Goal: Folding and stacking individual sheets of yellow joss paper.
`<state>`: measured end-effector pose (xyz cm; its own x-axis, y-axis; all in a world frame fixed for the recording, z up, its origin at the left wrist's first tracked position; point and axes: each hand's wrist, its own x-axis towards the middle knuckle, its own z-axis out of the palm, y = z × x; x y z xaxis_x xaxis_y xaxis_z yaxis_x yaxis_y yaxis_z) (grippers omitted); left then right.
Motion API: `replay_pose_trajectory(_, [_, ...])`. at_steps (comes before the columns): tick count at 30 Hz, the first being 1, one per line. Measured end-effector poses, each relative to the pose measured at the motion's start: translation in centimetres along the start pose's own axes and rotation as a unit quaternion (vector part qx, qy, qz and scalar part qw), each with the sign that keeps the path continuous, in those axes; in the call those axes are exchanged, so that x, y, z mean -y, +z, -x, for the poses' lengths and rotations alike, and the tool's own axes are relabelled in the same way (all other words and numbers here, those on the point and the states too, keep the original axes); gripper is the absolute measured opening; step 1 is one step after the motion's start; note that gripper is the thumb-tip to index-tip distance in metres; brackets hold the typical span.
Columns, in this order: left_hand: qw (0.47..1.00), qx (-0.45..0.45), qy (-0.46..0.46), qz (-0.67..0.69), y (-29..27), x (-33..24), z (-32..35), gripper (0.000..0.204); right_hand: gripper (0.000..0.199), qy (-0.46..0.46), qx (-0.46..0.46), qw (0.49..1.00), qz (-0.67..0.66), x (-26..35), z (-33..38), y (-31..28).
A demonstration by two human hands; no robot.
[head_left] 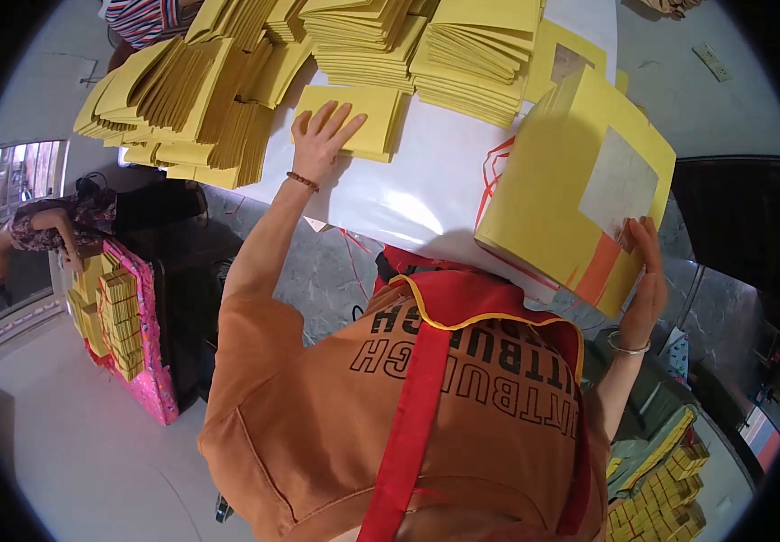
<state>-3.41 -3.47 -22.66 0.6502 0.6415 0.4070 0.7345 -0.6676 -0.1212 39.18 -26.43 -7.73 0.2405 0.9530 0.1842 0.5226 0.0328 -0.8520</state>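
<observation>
Glossy white covering lies over the surface [390,206], and grey floor [119,461] shows around it. Through the head view, folded yellow papers [214,108] are heaped at the surface's left, with more tall yellow piles [476,59] along its far side. The left hand [322,140] lies on a small yellow stack [376,126] near the middle, palm down, fingers spread and not curled around it. At the right, the right hand [644,266] touches the near right corner of a large yellow bundle [543,172], which bears a pale patch and an orange-red band; its fingertips rest on the upper face, but whether it grips or only steadies the bundle I cannot tell. The bundle sits tilted at the surface's near right edge, beside looped red ribbon [493,170]. To the left, another person in a patterned top [65,219] reaches toward a pink-sided container [157,393] of yellow bundles [121,321]. At lower right, a green bag [652,429] holds more such bundles.
</observation>
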Motion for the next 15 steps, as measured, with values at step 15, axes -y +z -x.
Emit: replay_pose_trajectory(15, [0.931, 0.361, 0.042, -0.033, 0.7, -0.4, -1.7, 0.068, 0.030, -0.008, -0.008, 1.000, -0.010, 0.7, -0.2, -0.4])
